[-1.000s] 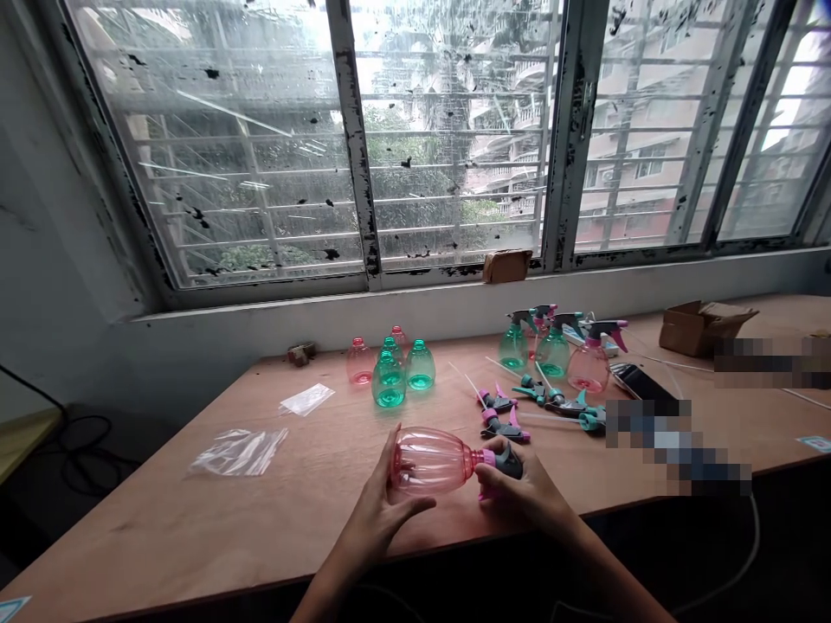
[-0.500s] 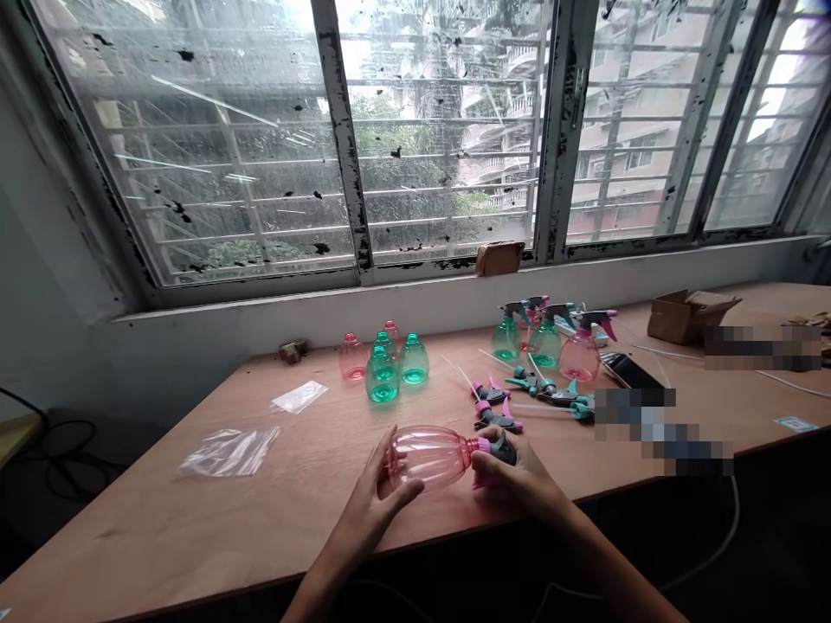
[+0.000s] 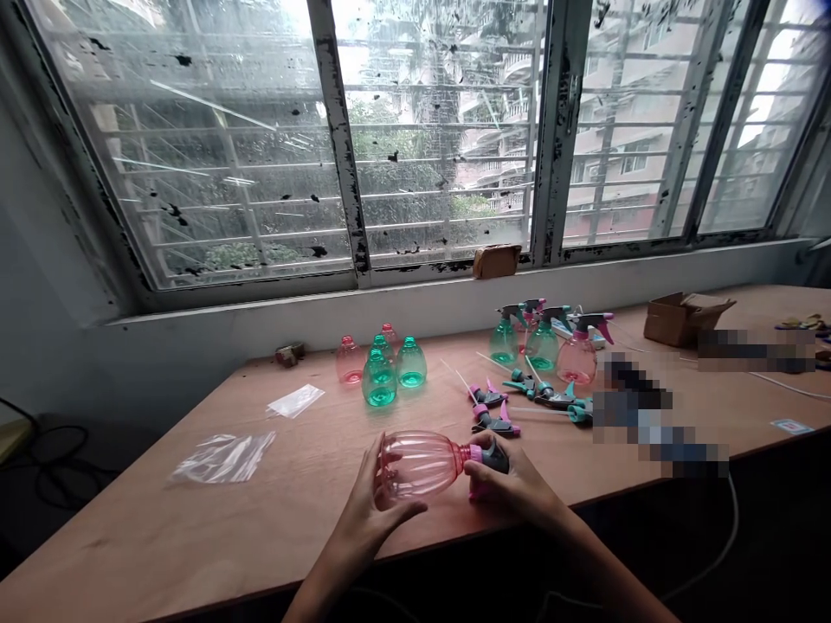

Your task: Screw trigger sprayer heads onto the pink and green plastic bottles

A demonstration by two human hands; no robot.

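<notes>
A clear pink spray bottle point(image 3: 421, 465) lies sideways in the air above the table's front part, its base toward the left. My left hand point(image 3: 373, 497) is wrapped round the base end, thumb in front and fingers partly hidden behind. My right hand point(image 3: 510, 480) grips the pink and dark grey spray head point(image 3: 492, 456) at the neck, and its pink trigger points down. Just beyond lie several loose spray heads point(image 3: 497, 421) with pink or teal parts and thin tubes. Bottles with spray heads on, one of them pink point(image 3: 576, 356), stand farther back.
Headless green bottles point(image 3: 379, 381) and pink bottles point(image 3: 351, 359) stand back left of centre. Two flat plastic bags point(image 3: 224, 457) lie on the left of the wooden table point(image 3: 162, 545). A cardboard box point(image 3: 681, 318) sits back right, with blurred items nearby. Windows line the back wall.
The pink bottle has shifted slightly left in view. My left thumb has moved lower along its side and looks less pressed on it. My right hand keeps hold of the spray head.
</notes>
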